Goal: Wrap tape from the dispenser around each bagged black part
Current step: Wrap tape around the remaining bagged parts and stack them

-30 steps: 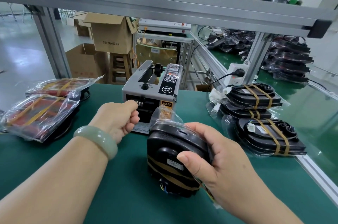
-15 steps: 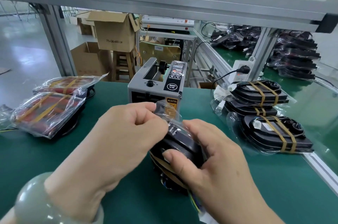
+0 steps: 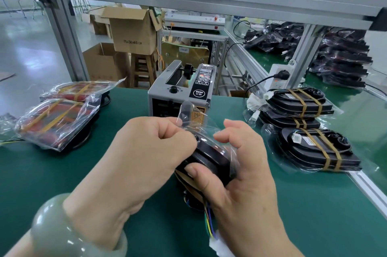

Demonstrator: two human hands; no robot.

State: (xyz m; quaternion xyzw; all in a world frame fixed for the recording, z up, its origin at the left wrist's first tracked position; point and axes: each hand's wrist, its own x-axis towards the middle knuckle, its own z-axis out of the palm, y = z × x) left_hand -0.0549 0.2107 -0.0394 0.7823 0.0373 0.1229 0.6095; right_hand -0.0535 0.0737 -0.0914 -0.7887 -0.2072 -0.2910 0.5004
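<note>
Bagged black part (image 3: pixel 211 156) on edge over the green bench mat (image 3: pixel 83 173), just in front of the tape dispenser (image 3: pixel 180 93); right hand (image 3: pixel 240 173) grips its side, left hand (image 3: pixel 146 152) pinches the clear bag film at its top

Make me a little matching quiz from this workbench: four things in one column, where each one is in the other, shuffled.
Things:
1. tape dispenser
2. cardboard box
3. red-faced bagged parts
4. bagged black part

Places:
A. held between the left hand and the right hand
B. on a wooden stool beyond the table
C. left side of the green mat
D. middle of the mat's far edge

Pairs: 1-D, 2-B, 3-C, 4-A
</note>
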